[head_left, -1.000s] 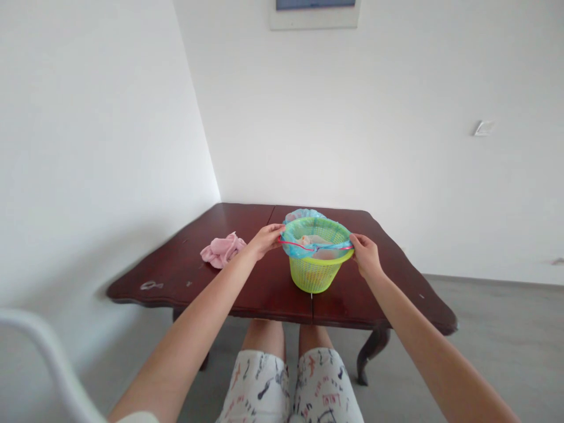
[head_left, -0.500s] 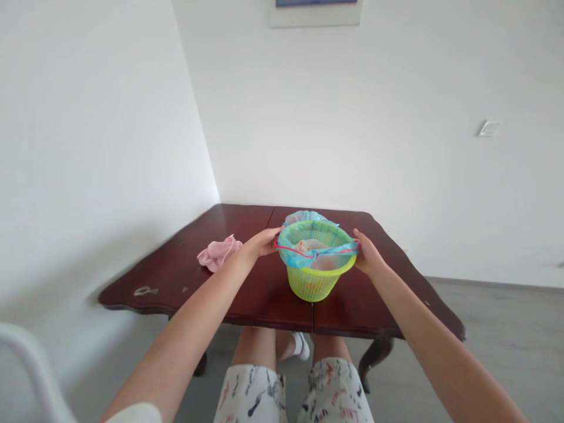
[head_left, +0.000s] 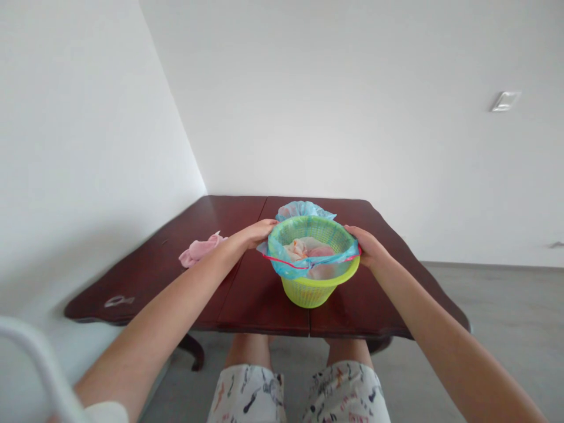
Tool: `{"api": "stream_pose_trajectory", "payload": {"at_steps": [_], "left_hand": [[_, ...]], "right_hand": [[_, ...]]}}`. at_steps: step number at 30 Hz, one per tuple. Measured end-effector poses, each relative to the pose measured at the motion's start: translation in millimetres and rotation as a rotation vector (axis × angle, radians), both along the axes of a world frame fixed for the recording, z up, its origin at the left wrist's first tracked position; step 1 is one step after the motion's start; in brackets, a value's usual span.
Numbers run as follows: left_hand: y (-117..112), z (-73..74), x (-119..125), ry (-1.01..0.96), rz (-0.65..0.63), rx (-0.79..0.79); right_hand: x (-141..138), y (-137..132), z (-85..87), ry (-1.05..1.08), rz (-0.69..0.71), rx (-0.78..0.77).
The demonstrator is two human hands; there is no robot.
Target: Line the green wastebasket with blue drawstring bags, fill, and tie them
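A yellow-green plastic basket (head_left: 308, 294) stands on the dark red table, lined with a thin blue plastic bag (head_left: 288, 270) edged by a pink drawstring. The bag drapes over the near rim and bunches up behind the far one. Crumpled pale and orange-tinted stuff (head_left: 297, 249) lies inside, its kind unclear. At the left rim, my left hand (head_left: 261, 231) is closed on the bag's edge. My right hand (head_left: 366, 242) grips the bag at the right rim, beside the end of the pink string. Fingertips of both hands are partly hidden.
Left of the basket, a crumpled pink cloth (head_left: 200, 251) lies on the table (head_left: 264, 311), partly behind my left forearm. A pale mark (head_left: 118, 301) shows near the table's left edge. White walls rise behind and to the left. A white curved rail (head_left: 39, 358) is at lower left.
My view has tilted down and shifted slightly. Both hands have stayed at the rim with the bag, and the basket appears a little nearer, with more of its inside showing.
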State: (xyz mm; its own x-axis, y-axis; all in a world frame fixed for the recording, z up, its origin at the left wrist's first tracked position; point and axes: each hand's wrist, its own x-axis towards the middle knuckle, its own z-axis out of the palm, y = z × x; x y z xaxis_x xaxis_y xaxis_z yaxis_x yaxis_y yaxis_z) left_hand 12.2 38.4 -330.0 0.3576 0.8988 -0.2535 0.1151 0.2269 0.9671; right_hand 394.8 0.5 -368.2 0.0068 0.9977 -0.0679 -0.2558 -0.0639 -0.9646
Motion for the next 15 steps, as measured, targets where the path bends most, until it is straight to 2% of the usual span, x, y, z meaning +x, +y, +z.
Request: {"api": "stream_pose_trajectory", "payload": {"at_steps": [4, 7, 11, 15], "left_hand": [[7, 8.9, 2, 0.048, -0.083, -0.041], [12, 16.2, 2, 0.073, -0.111, -0.001], [19, 16.0, 3, 0.125, -0.064, 0.130], [28, 11.3, 7, 0.231, 0.025, 0.278]], "right_hand": [[-3, -1, 3.8, -0.072, -0.113, 0.074], [-5, -6, 8.6, -0.135, -0.160, 0.160], [-7, -10, 13.1, -0.207, -0.177, 0.228], [-6, -9, 14.9, -0.249, -0.158, 0.224]]}}
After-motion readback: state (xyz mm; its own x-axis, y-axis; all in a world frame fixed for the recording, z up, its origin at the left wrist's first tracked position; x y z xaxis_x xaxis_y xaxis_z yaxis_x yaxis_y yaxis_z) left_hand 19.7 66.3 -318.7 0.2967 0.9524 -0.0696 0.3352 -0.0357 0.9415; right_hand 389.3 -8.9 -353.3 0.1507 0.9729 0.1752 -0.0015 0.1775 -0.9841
